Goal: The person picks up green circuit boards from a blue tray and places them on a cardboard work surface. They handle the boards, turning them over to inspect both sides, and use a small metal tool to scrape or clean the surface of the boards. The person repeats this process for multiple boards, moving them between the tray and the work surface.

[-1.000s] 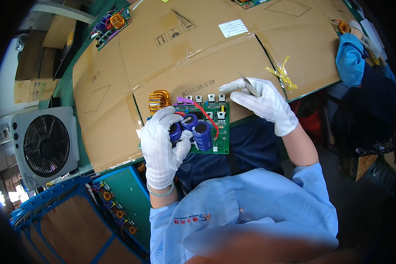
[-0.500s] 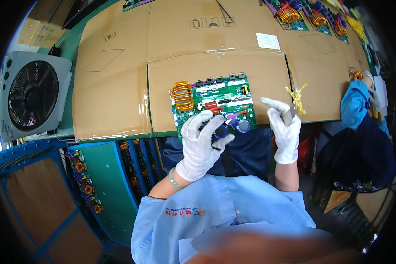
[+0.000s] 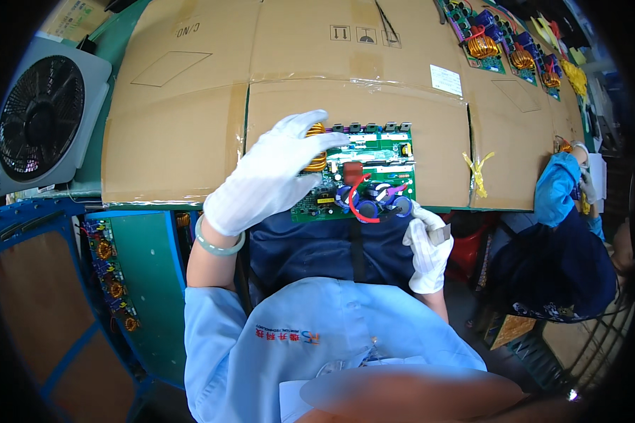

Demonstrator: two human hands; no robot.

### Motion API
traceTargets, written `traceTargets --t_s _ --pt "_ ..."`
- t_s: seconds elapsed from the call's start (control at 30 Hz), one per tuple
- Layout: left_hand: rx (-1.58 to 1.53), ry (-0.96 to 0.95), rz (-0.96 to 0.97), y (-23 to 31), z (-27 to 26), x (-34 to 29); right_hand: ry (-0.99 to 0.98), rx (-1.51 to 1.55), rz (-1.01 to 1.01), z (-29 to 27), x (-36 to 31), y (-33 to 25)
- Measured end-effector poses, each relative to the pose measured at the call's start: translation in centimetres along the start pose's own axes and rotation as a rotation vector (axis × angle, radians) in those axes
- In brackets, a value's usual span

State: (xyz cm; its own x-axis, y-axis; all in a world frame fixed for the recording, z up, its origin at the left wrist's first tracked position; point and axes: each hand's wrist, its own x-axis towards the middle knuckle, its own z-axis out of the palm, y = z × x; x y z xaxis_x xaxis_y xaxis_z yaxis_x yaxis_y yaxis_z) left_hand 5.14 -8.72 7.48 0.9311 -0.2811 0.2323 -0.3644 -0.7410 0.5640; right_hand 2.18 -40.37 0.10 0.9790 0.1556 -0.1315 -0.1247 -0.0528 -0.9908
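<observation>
Since the earlier frame, left hand (image 3: 271, 173) is spreading flat across green circuit board (image 3: 374, 166) by copper coil (image 3: 316, 149), while right hand (image 3: 427, 243), fingers curled around small grey part (image 3: 441, 235), is hanging below, so fitting looks unfinished.

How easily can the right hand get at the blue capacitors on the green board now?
Probably yes, easily. The right hand is at the near edge of the circuit board, just beside the blue capacitors, with nothing between. The left hand rests farther left, on the copper coil.
</observation>
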Motion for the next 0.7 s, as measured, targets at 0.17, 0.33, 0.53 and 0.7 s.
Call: traceTargets --t_s 0.17,0.33,0.53,0.7 --pt "0.015 -0.123 -0.066 -1.5 0.8 0.4 0.016 0.012 0.007 0.2 -0.5 0.0" --pt "0.088 0.178 -0.21 -1.1 0.8 -2.2 -0.014 0.001 -0.072 -0.3 -0.2 -0.7" --pt "0.144 0.433 -0.475 3.6 4.3 -4.8 -0.071 -0.079 -0.056 0.0 -0.5 -1.1" --pt "-0.404 0.283 -0.33 8.3 8.0 -5.7 -0.024 -0.417 -0.491 1.6 0.5 -1.0"
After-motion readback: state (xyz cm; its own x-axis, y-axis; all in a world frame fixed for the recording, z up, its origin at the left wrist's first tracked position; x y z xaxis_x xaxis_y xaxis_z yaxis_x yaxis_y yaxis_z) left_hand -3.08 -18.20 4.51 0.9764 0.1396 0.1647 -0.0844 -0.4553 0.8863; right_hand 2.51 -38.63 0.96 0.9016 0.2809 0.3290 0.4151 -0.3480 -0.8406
